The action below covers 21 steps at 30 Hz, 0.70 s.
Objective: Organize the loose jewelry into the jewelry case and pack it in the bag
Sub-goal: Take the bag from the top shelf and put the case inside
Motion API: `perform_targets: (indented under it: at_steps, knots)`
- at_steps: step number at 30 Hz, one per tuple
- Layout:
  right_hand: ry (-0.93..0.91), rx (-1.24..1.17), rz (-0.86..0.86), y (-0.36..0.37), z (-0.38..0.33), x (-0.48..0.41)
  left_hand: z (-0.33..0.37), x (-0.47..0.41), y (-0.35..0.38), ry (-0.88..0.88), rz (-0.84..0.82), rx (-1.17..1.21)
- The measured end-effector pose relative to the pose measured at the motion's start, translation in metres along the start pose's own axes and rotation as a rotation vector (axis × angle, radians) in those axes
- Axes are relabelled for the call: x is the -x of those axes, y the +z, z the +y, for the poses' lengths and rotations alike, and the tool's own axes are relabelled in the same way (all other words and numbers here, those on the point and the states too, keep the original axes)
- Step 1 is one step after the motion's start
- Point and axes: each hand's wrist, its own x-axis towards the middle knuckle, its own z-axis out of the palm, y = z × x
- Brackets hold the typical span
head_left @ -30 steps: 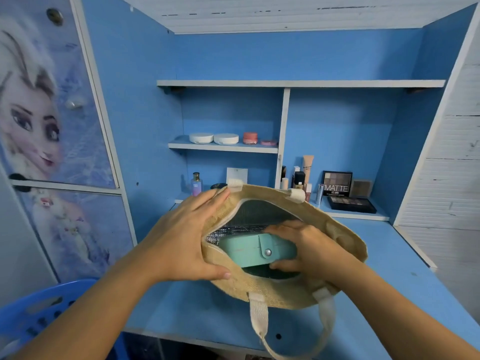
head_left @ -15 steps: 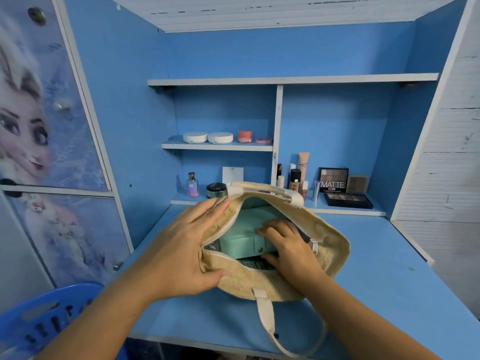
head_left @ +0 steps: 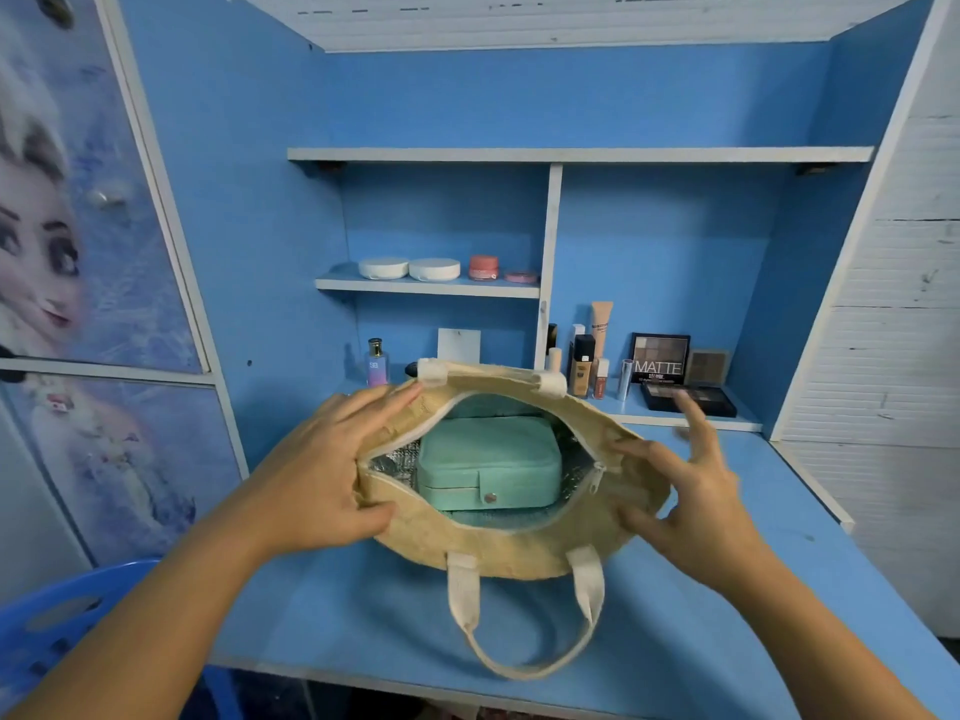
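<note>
One teal jewelry case [head_left: 488, 462] is lying in one woven bag [head_left: 498, 550], the left hand [head_left: 317, 475] pinching its rim, the right hand [head_left: 691, 501] touching it with fingers [head_left: 698, 433] spread.

The left hand [head_left: 317, 475] held the left end of the woven bag [head_left: 498, 548], its fingers [head_left: 374, 407] along the far rim and its thumb on the near rim. Between those fingers and the spread fingers of the right hand [head_left: 696, 506], the teal jewelry case [head_left: 488, 459] lay flat inside the open mouth. The zipper pull [head_left: 597, 472] hung just beside the right fingertips [head_left: 626, 449].
</note>
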Motion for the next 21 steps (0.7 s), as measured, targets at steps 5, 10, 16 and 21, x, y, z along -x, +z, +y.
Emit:
perform_targets:
  at_steps: [5, 10, 16, 21]
  knots:
    - [0.197, -0.456, -0.326, 0.000, 0.013, -0.010, -0.007, -0.006, 0.007, 0.005, 0.003, 0.011]
    - [0.252, -0.506, -0.417, 0.008, 0.005, -0.013, -0.027, -0.004, 0.015, -0.055, -0.050, 0.016]
    - [0.248, -0.525, -0.364, 0.011, -0.010, -0.019, 0.044, -0.007, 0.049, -0.035, 0.506, -0.219]
    - [0.221, -0.543, -0.359, 0.010, -0.026, -0.019, 0.091, -0.026, 0.084, 0.237, 0.329, -0.059]
